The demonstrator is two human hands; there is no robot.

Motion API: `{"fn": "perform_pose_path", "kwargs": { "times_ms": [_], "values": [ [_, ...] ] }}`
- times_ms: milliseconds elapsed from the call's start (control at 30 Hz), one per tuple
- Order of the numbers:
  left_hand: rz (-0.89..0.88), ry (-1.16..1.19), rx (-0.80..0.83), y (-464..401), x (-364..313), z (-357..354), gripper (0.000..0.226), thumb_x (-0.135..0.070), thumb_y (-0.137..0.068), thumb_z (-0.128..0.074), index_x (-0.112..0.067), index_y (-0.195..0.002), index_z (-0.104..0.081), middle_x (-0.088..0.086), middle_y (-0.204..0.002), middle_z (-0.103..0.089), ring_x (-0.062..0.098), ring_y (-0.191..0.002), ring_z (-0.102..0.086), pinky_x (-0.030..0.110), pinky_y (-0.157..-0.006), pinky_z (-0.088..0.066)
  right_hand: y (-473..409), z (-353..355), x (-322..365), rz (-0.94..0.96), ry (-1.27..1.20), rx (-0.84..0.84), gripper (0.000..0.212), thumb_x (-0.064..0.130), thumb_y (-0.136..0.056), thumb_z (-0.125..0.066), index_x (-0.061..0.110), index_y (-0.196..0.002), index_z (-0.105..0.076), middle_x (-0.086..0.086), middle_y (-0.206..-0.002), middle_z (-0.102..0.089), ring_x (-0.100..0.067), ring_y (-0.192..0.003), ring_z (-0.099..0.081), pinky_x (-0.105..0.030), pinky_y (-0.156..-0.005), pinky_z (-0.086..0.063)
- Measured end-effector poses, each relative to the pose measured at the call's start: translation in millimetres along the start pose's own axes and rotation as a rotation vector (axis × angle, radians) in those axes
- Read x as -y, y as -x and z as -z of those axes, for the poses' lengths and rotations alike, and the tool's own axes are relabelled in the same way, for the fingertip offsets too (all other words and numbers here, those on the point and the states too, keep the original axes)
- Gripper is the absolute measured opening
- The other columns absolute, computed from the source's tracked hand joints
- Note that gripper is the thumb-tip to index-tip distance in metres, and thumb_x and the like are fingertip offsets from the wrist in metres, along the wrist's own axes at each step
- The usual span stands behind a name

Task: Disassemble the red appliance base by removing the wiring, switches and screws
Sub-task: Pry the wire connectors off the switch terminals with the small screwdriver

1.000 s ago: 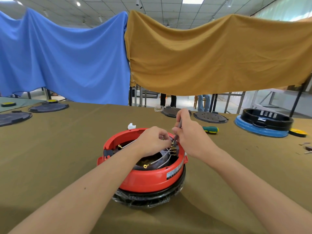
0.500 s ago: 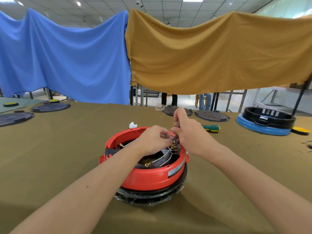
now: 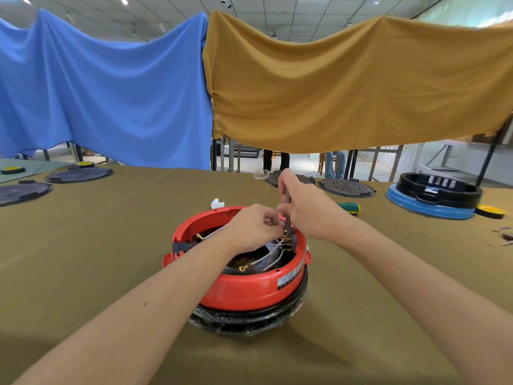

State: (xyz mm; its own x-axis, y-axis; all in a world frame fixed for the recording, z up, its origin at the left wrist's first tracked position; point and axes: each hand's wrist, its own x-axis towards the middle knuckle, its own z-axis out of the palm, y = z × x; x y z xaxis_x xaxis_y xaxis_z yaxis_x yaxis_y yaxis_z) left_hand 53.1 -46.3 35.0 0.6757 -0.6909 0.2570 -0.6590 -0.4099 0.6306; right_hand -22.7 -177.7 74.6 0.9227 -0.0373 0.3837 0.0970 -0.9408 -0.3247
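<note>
We've got the red appliance base (image 3: 244, 290) upside down mid-worktop (image 3: 83, 259). Left hand (image 3: 251, 229) pinches a terminal at the switch block (image 3: 287, 238); right hand (image 3: 308, 211) grips a thin tool. Wires (image 3: 273, 255) look thin, bendy, prob. fragile — grab by brass lugs, not insulation.

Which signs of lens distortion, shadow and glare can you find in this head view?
Head view: the wide lens bows the table edge and stretches both forearms; the red base casts a soft shadow toward the camera's right; ceiling lights flare brightly; the plastic wrap beneath glints.
</note>
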Motion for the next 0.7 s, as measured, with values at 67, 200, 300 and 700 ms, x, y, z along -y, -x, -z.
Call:
{"fn": "perform_pose_path", "kwargs": {
  "times_ms": [67,200,300,700],
  "values": [
    [0.002,0.008,0.013,0.1,-0.4,0.4,0.020,-0.022,-0.087,-0.063,-0.024,-0.067,-0.062,-0.021,-0.046,-0.051,-0.009,-0.049,-0.047,0.017,-0.053,-0.029,0.2,1.9,-2.7,-0.026,-0.084,-0.014,0.024,0.005,-0.097,-0.053,0.021,-0.096,-0.035,-0.009,-0.082,-0.063,-0.030,-0.076,-0.066,-0.047,-0.067,-0.056],
    [-0.001,-0.012,0.022,0.2,-2.1,1.4,0.014,-0.023,-0.088,-0.063,-0.019,-0.075,-0.065,-0.026,-0.042,-0.048,-0.011,-0.047,-0.047,0.018,-0.051,-0.028,2.2,5.4,-9.9,-0.141,-0.297,-0.035,0.019,0.006,-0.099,-0.053,0.016,-0.098,-0.037,-0.016,-0.092,-0.063,-0.030,-0.079,-0.071,-0.049,-0.070,-0.061],
    [-0.006,-0.021,0.024,0.8,-2.8,1.9,0.013,-0.024,-0.089,-0.063,-0.019,-0.077,-0.066,-0.021,-0.047,-0.050,-0.007,-0.051,-0.048,0.019,-0.053,-0.028,4.2,5.4,-13.4,-0.238,-0.446,-0.056,0.019,0.006,-0.099,-0.055,0.014,-0.099,-0.038,-0.018,-0.096,-0.063,-0.028,-0.081,-0.072,-0.040,-0.066,-0.063],
    [-0.006,-0.010,0.022,0.8,-2.1,1.3,0.014,-0.024,-0.090,-0.063,-0.022,-0.076,-0.064,-0.016,-0.060,-0.046,-0.002,-0.057,-0.042,0.021,-0.055,-0.030,13.9,-2.2,-14.8,-0.122,-0.332,-0.124,0.022,0.008,-0.101,-0.052,0.020,-0.095,-0.034,-0.009,-0.084,-0.062,-0.024,-0.076,-0.068,-0.038,-0.064,-0.061]
  ]
}}
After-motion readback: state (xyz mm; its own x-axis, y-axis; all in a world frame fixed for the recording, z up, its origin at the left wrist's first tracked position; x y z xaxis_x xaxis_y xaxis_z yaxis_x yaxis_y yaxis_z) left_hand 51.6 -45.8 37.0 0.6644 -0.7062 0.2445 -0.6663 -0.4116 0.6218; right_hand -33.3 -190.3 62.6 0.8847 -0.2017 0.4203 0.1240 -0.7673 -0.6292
